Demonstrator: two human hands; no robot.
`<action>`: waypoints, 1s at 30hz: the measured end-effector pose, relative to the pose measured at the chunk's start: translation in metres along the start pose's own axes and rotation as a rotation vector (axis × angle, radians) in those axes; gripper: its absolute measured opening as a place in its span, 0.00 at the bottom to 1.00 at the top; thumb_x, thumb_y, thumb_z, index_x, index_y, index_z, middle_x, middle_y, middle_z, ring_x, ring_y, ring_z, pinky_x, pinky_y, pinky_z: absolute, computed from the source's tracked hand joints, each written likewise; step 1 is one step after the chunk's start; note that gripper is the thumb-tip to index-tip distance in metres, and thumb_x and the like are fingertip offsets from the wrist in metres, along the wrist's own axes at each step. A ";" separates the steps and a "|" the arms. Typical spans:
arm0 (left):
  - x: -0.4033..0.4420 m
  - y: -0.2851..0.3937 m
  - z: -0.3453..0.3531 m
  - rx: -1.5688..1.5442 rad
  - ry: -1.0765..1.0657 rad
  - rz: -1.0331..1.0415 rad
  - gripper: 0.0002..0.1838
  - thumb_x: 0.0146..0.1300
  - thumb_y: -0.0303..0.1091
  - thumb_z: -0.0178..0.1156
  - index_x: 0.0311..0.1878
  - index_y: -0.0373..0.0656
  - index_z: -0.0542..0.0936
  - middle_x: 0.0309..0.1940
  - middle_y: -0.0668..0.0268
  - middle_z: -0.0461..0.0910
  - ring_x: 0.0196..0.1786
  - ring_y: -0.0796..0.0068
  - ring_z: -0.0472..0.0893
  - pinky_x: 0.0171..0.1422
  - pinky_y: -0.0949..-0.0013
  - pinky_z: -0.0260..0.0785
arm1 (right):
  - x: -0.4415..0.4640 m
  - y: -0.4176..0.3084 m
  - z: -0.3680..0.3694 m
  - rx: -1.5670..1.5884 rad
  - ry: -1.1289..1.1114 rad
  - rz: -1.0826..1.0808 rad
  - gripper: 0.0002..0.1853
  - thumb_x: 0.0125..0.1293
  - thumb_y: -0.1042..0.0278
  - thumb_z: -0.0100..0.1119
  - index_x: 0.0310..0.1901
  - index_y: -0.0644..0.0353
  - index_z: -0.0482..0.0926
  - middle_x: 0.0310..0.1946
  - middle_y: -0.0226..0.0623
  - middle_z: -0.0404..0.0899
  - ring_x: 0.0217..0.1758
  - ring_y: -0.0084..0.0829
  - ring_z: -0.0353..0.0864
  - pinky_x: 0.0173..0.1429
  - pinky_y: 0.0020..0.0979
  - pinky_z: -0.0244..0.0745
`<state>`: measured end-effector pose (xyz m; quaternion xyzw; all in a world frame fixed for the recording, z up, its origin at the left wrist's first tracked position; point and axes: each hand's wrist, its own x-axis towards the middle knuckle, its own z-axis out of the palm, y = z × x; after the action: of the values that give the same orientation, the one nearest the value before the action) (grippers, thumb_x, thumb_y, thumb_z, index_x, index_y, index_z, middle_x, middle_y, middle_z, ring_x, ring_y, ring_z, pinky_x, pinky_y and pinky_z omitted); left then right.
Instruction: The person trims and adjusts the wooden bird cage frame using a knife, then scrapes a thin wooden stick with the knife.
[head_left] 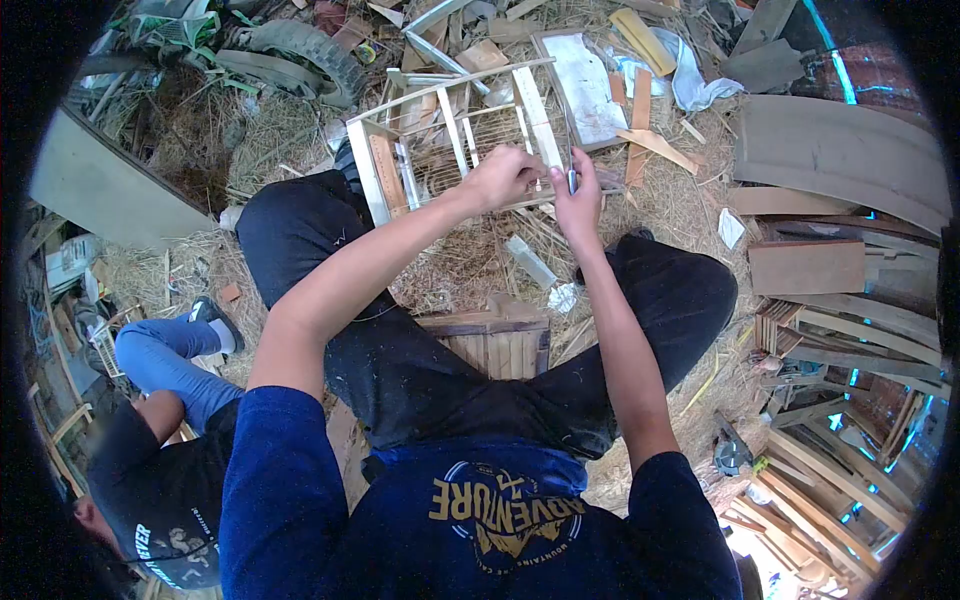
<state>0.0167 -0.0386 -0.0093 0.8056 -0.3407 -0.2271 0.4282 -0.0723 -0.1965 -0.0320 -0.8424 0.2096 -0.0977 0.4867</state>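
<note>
A small wooden frame with slats and thin rods, like a cage [455, 130], lies on the straw-covered ground before my knees. My left hand [503, 178] is over its near edge, fingers curled in a pinch; what they hold, if anything, is too small to make out. Close beside it, my right hand [579, 204] is closed around a slim metal tool [572, 178] whose kind I cannot tell. That hand is at the frame's near right corner, by a pale wide slat [537, 118].
A wooden stool [497, 345] sits between my legs. Boards [655, 150] and a pale panel [580, 90] lie past the frame. A tyre [305, 60] is at the far left. Another person [170, 480] sits to my left. Stacked planks [830, 270] line the right side.
</note>
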 end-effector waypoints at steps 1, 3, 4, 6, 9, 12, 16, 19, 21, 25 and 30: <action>0.001 0.000 0.000 0.001 -0.009 -0.017 0.13 0.59 0.25 0.64 0.47 0.41 0.87 0.37 0.48 0.85 0.38 0.51 0.86 0.47 0.58 0.77 | 0.000 0.000 -0.001 -0.007 -0.004 0.006 0.26 0.68 0.66 0.65 0.66 0.59 0.72 0.47 0.44 0.80 0.49 0.36 0.80 0.55 0.36 0.75; 0.002 -0.001 0.001 -0.001 -0.013 -0.032 0.13 0.58 0.24 0.64 0.47 0.41 0.87 0.37 0.48 0.85 0.38 0.51 0.86 0.46 0.58 0.77 | 0.000 -0.004 -0.002 -0.009 -0.007 0.013 0.26 0.68 0.66 0.65 0.66 0.59 0.72 0.47 0.44 0.80 0.49 0.36 0.80 0.56 0.36 0.75; 0.002 -0.002 0.001 -0.004 -0.008 -0.030 0.13 0.57 0.24 0.64 0.47 0.41 0.87 0.37 0.48 0.85 0.38 0.51 0.86 0.46 0.58 0.77 | -0.001 -0.007 -0.002 -0.003 -0.006 0.014 0.26 0.68 0.66 0.65 0.66 0.59 0.72 0.48 0.45 0.81 0.49 0.36 0.80 0.56 0.37 0.75; 0.003 -0.005 0.004 -0.020 0.033 0.001 0.14 0.57 0.24 0.62 0.46 0.41 0.87 0.35 0.46 0.84 0.37 0.49 0.85 0.46 0.57 0.77 | -0.001 -0.008 -0.002 -0.011 -0.008 0.022 0.26 0.68 0.66 0.64 0.66 0.59 0.72 0.48 0.45 0.81 0.50 0.37 0.80 0.57 0.37 0.74; 0.002 -0.006 0.006 -0.050 0.077 0.029 0.14 0.57 0.24 0.59 0.46 0.41 0.87 0.32 0.43 0.83 0.37 0.46 0.84 0.47 0.53 0.77 | 0.000 -0.005 -0.002 -0.041 -0.015 0.049 0.26 0.69 0.65 0.64 0.66 0.59 0.72 0.50 0.46 0.81 0.51 0.38 0.81 0.58 0.38 0.74; 0.000 0.002 0.000 -0.051 0.034 -0.024 0.13 0.59 0.25 0.59 0.45 0.41 0.87 0.33 0.43 0.83 0.37 0.46 0.84 0.48 0.52 0.76 | 0.000 -0.008 -0.004 -0.052 -0.027 0.074 0.26 0.69 0.64 0.64 0.66 0.58 0.72 0.51 0.48 0.81 0.53 0.39 0.81 0.59 0.38 0.74; 0.001 0.000 0.002 -0.036 0.054 -0.018 0.13 0.59 0.26 0.58 0.45 0.40 0.87 0.33 0.43 0.83 0.38 0.45 0.84 0.48 0.52 0.76 | 0.001 -0.004 -0.002 -0.055 -0.022 0.069 0.26 0.68 0.64 0.64 0.66 0.59 0.72 0.52 0.48 0.81 0.54 0.39 0.80 0.59 0.39 0.74; 0.002 -0.005 0.005 -0.039 0.069 0.005 0.12 0.57 0.24 0.61 0.45 0.39 0.86 0.32 0.45 0.82 0.35 0.47 0.84 0.44 0.56 0.75 | 0.002 0.002 0.000 -0.045 -0.012 0.043 0.26 0.68 0.64 0.65 0.66 0.60 0.72 0.53 0.48 0.80 0.54 0.40 0.80 0.60 0.39 0.73; 0.002 -0.007 0.007 -0.036 0.078 0.008 0.12 0.57 0.23 0.62 0.45 0.38 0.86 0.31 0.46 0.83 0.33 0.49 0.84 0.42 0.58 0.75 | 0.002 0.002 -0.001 -0.042 -0.013 0.044 0.26 0.68 0.64 0.65 0.65 0.61 0.72 0.53 0.48 0.80 0.55 0.40 0.79 0.60 0.38 0.73; 0.003 -0.007 0.003 -0.073 0.087 -0.065 0.11 0.58 0.24 0.63 0.45 0.39 0.86 0.32 0.46 0.83 0.34 0.51 0.85 0.42 0.58 0.76 | 0.002 0.000 -0.002 -0.036 -0.027 0.058 0.27 0.68 0.64 0.65 0.66 0.62 0.72 0.53 0.48 0.80 0.54 0.40 0.79 0.60 0.38 0.73; 0.006 -0.012 0.003 -0.008 0.077 -0.016 0.10 0.60 0.25 0.62 0.44 0.38 0.86 0.33 0.48 0.84 0.35 0.53 0.86 0.43 0.59 0.77 | 0.000 -0.004 -0.003 -0.001 -0.040 0.090 0.27 0.68 0.63 0.65 0.66 0.63 0.71 0.52 0.48 0.80 0.53 0.39 0.80 0.59 0.38 0.73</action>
<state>0.0227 -0.0399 -0.0216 0.8147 -0.3166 -0.2008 0.4424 -0.0722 -0.1975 -0.0272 -0.8342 0.2374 -0.0589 0.4943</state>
